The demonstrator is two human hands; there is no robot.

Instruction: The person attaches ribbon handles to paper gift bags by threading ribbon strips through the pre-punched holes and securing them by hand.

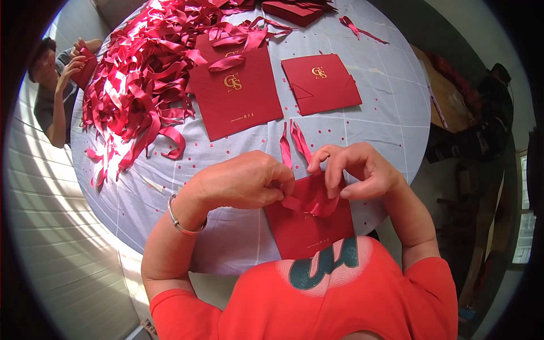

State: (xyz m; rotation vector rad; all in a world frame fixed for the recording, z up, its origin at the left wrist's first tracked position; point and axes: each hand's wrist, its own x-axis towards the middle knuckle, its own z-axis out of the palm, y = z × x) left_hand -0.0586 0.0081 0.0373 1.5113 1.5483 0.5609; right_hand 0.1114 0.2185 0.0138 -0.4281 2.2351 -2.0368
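A red paper gift bag (309, 232) lies against the near table edge, in front of my chest. A red satin ribbon (314, 208) crosses its front in a low curve. My left hand (249, 178) is closed, pinching the ribbon's left part between thumb and fingers. At the ribbon's right end, my right hand (362, 170) has its thumb and a finger close together on it, while the index finger is raised above the bag's top edge. Another pink-red ribbon (299, 141) extends from behind the bag's top in two strands.
A large heap of red ribbons (136, 85) covers the table's left. Flat red bags (249, 107) and a smaller one (334, 93) lie beyond my hands. More bags (300, 11) are stacked at the back. Another person (56, 90) sits at far left, holding something red.
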